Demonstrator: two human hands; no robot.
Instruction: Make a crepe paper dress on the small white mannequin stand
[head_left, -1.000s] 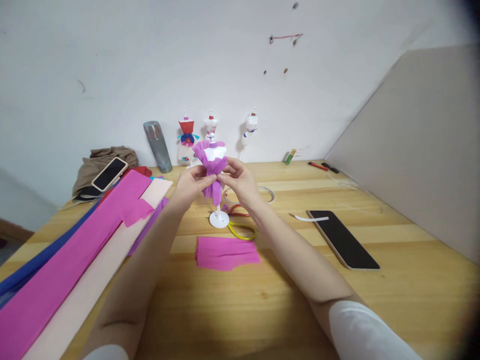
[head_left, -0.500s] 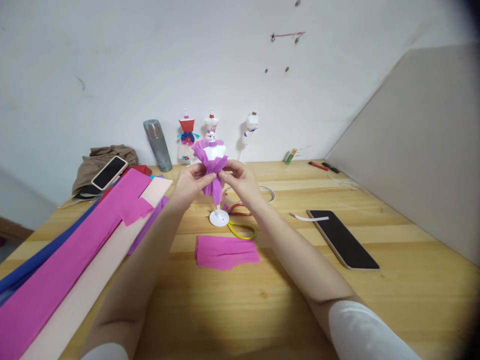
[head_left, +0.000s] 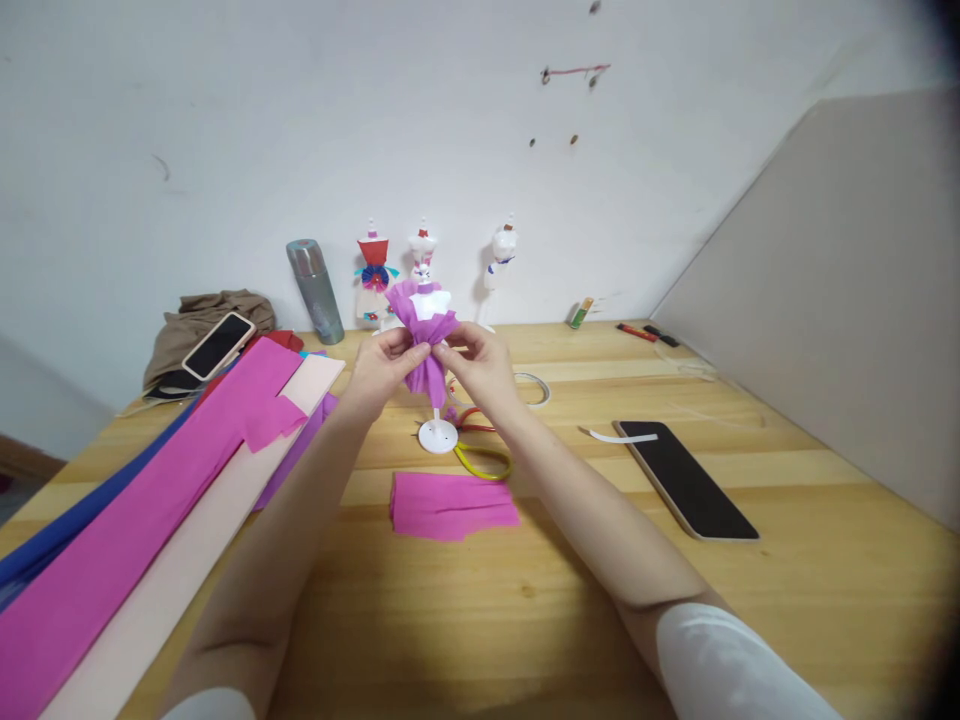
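Note:
A small white mannequin (head_left: 433, 303) stands upright on a round base, with purple crepe paper (head_left: 426, 373) gathered about its body. From the left, my left hand (head_left: 381, 370) pinches the paper at the waist. My right hand (head_left: 480, 365) grips the same paper from the other side, its thumb close to the left thumb. Flat on the table in front of the base lies a pink paper piece (head_left: 454, 505). Scissors with a yellow and red handle (head_left: 484, 462) lie just behind it, partly hidden by my right wrist.
Pink and cream paper strips (head_left: 157, 530) cover the table's left side. Behind stand a grey bottle (head_left: 316, 292) and dressed mannequins (head_left: 373, 262). A large phone (head_left: 690, 480) with a white strip on it lies at right; a smaller phone (head_left: 219, 346) rests on brown cloth.
My right hand has shifted slightly left, bringing its thumb nearer to my left thumb at the waist. The purple paper there has moved a little.

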